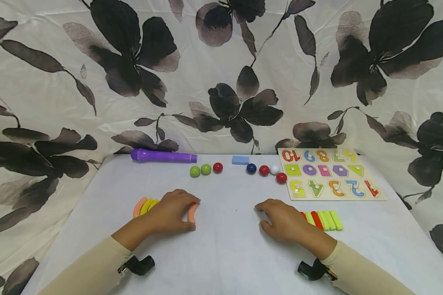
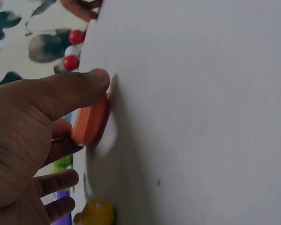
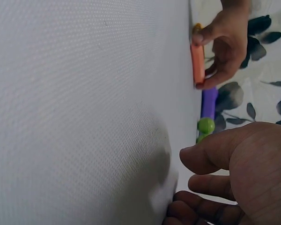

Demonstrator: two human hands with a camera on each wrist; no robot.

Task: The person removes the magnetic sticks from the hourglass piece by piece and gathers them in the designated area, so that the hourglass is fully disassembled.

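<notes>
My left hand (image 1: 170, 213) pinches an orange curved piece (image 1: 192, 213) between thumb and fingertips, at or just above the white table. In the left wrist view the piece's ridged side (image 2: 90, 123) shows under the thumb. Beside that hand, partly covered by it, lie another orange curved piece (image 1: 138, 207) and yellow curved pieces (image 1: 146, 206). My right hand (image 1: 282, 221) is over the table with fingers loosely bent and nothing in its grasp. Just right of it, partly behind the wrist, is a row of green and red sticks (image 1: 325, 220).
Along the back lie a purple microphone-shaped object (image 1: 164, 156), green balls (image 1: 195, 171), a red ball (image 1: 218, 167), a blue block (image 1: 240, 160) and a dark blue ball (image 1: 251, 169). Further right, red and white balls (image 1: 275, 169) sit by a number-and-shape puzzle board (image 1: 332, 196). Floral cloth (image 1: 206, 73) hangs behind.
</notes>
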